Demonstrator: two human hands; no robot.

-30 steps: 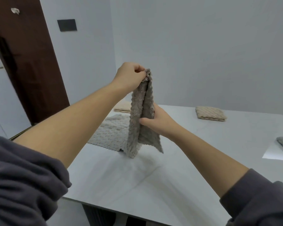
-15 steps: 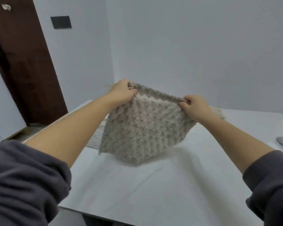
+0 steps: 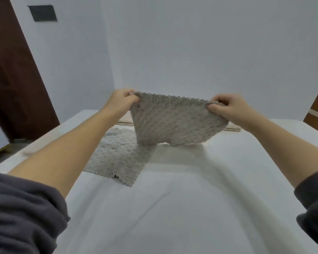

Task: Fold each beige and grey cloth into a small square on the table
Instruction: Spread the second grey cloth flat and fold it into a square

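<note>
— White walls meet behind a white tabletop (image 3: 173, 208), with a dark brown door (image 3: 13, 79) off to the left. Where is the cloth being folded?
— It is up in the air over the table's far half. The grey-beige, bumpy-textured square cloth (image 3: 173, 123) is stretched between both hands, and its lower edge seems to hang clear of the surface.
— How do the hands hold it?
— The left hand (image 3: 120, 99) pinches the top left corner with curled fingers. The right hand (image 3: 229, 107) pinches the top right corner between thumb and fingers.
— What else lies there?
— A pale grey bumpy cloth (image 3: 117, 158) lies spread flat toward the left edge. Near the far edge sit a folded beige cloth (image 3: 124, 120) behind the left wrist and a second folded beige cloth (image 3: 234, 128) showing below the right hand.
</note>
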